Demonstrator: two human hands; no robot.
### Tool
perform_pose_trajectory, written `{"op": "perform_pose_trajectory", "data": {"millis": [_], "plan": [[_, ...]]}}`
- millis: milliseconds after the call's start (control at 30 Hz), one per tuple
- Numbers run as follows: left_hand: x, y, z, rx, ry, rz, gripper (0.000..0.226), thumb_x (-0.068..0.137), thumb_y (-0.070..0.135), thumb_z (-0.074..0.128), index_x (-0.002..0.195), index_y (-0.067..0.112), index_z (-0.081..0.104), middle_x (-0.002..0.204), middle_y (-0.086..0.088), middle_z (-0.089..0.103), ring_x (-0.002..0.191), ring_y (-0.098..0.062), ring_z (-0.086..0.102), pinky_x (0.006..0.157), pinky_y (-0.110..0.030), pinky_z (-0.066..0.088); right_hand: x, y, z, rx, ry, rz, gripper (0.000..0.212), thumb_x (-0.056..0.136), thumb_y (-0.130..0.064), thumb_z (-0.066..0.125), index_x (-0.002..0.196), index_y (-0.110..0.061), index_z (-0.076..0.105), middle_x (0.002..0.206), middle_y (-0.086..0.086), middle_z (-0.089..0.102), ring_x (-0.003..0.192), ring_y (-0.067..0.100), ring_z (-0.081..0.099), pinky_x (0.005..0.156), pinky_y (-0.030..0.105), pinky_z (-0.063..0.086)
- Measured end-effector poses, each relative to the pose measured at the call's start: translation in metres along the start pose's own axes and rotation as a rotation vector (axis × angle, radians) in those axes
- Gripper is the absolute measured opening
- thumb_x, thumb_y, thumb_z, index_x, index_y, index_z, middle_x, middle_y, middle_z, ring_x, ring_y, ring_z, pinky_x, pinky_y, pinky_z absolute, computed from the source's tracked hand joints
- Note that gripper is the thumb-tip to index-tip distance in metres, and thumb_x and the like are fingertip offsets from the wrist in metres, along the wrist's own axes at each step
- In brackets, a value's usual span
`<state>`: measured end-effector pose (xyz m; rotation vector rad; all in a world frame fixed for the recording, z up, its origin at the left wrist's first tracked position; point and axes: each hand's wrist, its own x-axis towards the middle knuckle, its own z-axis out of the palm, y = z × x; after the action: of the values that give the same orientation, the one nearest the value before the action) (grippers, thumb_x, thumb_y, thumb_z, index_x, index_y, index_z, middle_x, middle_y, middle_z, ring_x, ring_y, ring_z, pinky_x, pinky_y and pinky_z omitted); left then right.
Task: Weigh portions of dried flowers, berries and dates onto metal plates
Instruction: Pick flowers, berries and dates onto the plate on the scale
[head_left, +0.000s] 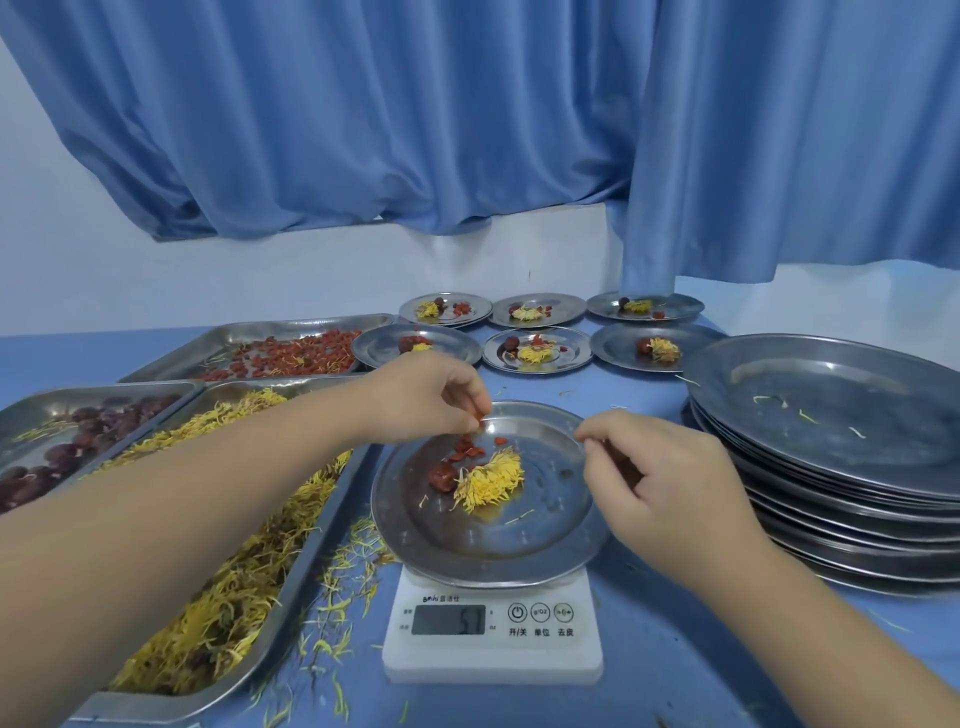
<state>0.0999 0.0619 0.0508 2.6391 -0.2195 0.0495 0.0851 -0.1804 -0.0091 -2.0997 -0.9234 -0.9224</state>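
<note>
- Red berries (467, 449): small heap on metal plate (519, 545), beside date (441, 475) and dried yellow flower (491, 478); judged feather-light and loose, best pinched a few at once.
- Left hand (431, 395): pinches more berries above the heap.
- Right hand (639, 473): fingertips curled together at the plate's right rim; contents cannot be told.
- Digital scale (493, 649): under the plate.

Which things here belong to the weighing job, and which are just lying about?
Job: left hand, right hand, berries, plate on scale, flower tray, berry tray, date tray, filled plates, empty plate stack.
Lying about: curtain, loose petals on the table.
</note>
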Motion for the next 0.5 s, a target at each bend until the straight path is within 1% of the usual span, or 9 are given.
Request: {"op": "perform_pose_trajectory", "data": {"millis": [100,233,300,400,500], "plan": [[0.0,0.0,-0.001,-0.014,-0.002,-0.008,0.019,0.085,0.014,0.073,0.094,0.03,0.069,0.091,0.011,0.071,0.082,0.005,0.065,0.068,-0.007,0.048,0.0,0.001,0.001,-0.013,0.002,0.005,0.021,0.084,-0.024,0.047,0.081,-0.018,0.067,0.062,-0.007,0.062,0.056,0.015,0.058,0.049,0.032,0.049],[-0.001,-0.002,-0.001,-0.066,0.024,-0.007,0.017,0.081,0.014,0.077,0.088,0.027,0.068,0.085,0.007,0.071,0.075,-0.001,0.067,0.064,-0.008,0.049,-0.001,0.0,0.003,-0.005,-0.003,0.016,0.014,0.083,-0.019,0.053,0.081,-0.018,0.067,0.061,-0.008,0.06,0.054,0.013,0.056,0.049,0.032,0.049],[-0.003,-0.005,-0.001,-0.086,0.037,0.007,0.015,0.079,0.017,0.079,0.087,0.025,0.069,0.085,0.006,0.071,0.073,0.0,0.066,0.064,-0.008,0.05,-0.001,-0.003,0.003,0.014,0.0,0.017,0.019,0.085,-0.023,0.049,0.082,-0.019,0.068,0.061,-0.01,0.06,0.055,0.01,0.054,0.05,0.031,0.049],[-0.006,-0.009,-0.002,-0.126,0.058,0.015,0.015,0.078,0.021,0.081,0.088,0.024,0.07,0.085,0.006,0.072,0.073,0.001,0.066,0.064,-0.008,0.049,0.001,-0.007,0.004,0.028,0.008,0.011,0.023,0.085,-0.027,0.046,0.083,-0.019,0.068,0.063,-0.012,0.06,0.061,0.009,0.054,0.054,0.03,0.046],[-0.008,-0.014,-0.004,-0.177,0.073,0.014,0.013,0.081,0.014,0.079,0.09,0.019,0.07,0.085,0.002,0.072,0.068,0.0,0.065,0.062,-0.008,0.049,0.008,-0.013,0.004,0.052,0.034,-0.003,0.023,0.084,-0.027,0.047,0.082,-0.019,0.068,0.063,-0.012,0.061,0.064,0.009,0.054,0.056,0.025,0.043]]}}
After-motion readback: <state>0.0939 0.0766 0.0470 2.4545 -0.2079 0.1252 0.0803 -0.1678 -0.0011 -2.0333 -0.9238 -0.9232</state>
